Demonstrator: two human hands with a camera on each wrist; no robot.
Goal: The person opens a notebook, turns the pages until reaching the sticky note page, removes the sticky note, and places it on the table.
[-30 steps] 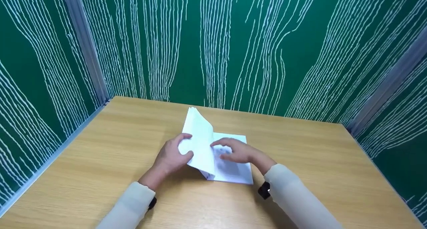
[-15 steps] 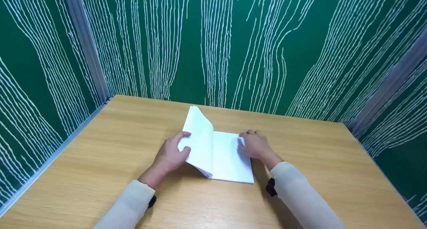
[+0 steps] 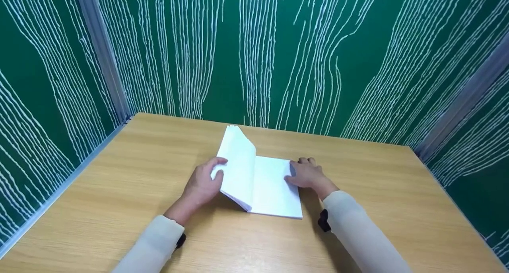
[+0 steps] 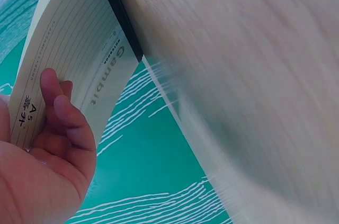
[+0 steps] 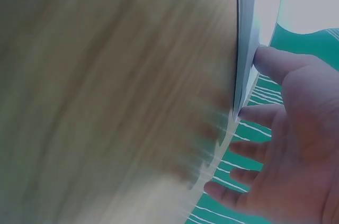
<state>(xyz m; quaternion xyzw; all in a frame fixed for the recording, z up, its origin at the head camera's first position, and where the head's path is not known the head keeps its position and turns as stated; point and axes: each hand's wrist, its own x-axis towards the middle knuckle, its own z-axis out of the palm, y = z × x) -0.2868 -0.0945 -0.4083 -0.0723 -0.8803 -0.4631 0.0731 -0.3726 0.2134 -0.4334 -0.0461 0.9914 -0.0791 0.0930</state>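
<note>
A white-paged notebook [image 3: 275,187] lies spread on the table, its right part flat and its left part raised at a slant. The left hand [image 3: 202,183] grips the raised part by its outer edge. In the left wrist view, lined backing with printed "Gambit" and "A5" shows on the notebook [image 4: 79,60], and curled fingers [image 4: 74,123] press against it. At the far right corner of the flat page rests the right hand [image 3: 307,174]. The right wrist view has its thumb [image 5: 273,61] touching the page edge, forefinger at the corner, other fingers spread.
The wooden table [image 3: 119,193] carries the notebook near its middle. Green walls [image 3: 222,66] with white wavy lines stand behind and at both sides, with grey posts [image 3: 101,54] at the corners. Dark straps show under both sleeves [image 3: 350,217].
From the inner fold, the right hand has moved rightward across the page to its far right corner. The left hand has stayed on the raised part, which has barely shifted.
</note>
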